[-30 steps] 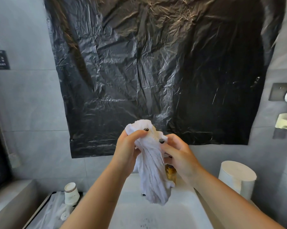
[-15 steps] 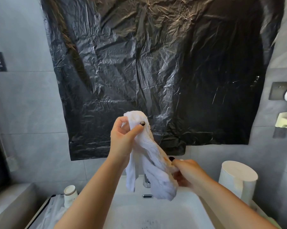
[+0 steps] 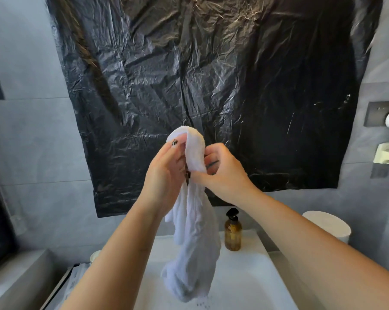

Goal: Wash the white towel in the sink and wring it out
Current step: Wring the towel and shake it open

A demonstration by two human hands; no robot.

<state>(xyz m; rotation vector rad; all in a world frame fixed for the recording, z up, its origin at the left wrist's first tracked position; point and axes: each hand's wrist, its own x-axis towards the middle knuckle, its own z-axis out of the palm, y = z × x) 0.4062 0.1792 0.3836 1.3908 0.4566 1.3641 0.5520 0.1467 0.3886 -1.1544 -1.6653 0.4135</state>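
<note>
The white towel point(image 3: 194, 240) hangs bunched above the white sink point(image 3: 245, 276), its lower end dangling just over the basin. My left hand point(image 3: 164, 173) pinches the towel's folded top between thumb and fingers. My right hand point(image 3: 222, 173) grips the towel just below that fold, fingers curled round it. The faucet is hidden behind the towel.
A brown pump bottle point(image 3: 233, 231) stands at the sink's back right. A white cylinder container point(image 3: 328, 224) sits further right. A paper cup point(image 3: 95, 256) peeks out left of my left arm. Black plastic sheeting point(image 3: 211, 86) covers the wall ahead.
My right hand has come up from the towel's lower part to grip it just under my left hand. The towel now hangs straight down and the view has tilted.
</note>
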